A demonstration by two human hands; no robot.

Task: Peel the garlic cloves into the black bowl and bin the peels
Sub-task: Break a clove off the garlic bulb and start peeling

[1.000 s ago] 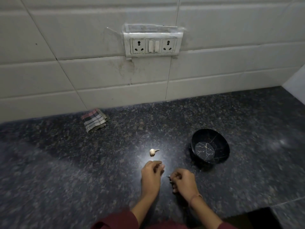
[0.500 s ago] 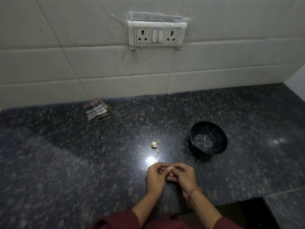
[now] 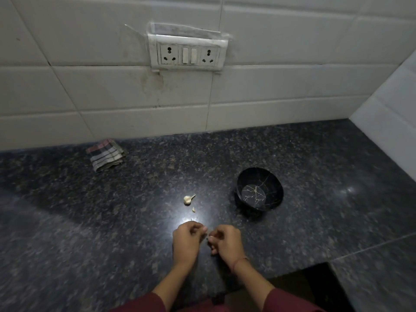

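Home kitchen: dark speckled granite countertop (image 3: 112,210), white tiled backsplash (image 3: 281,91), wall socket plate (image 3: 188,52) (two outlets, two switches), folded checked dishcloth (image 3: 105,154) against the wall.

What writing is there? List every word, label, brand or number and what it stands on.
None can be read.
The sheet tucked above the switchboard shows faint marks, too blurred to read.
The black bowl bears only pale crack-like lines, no letters.

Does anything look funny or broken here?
The socket plate has loose plastic wrap sticking out above it and a brown stain beneath. The black bowl shows crack-like pale lines, perhaps only pattern.
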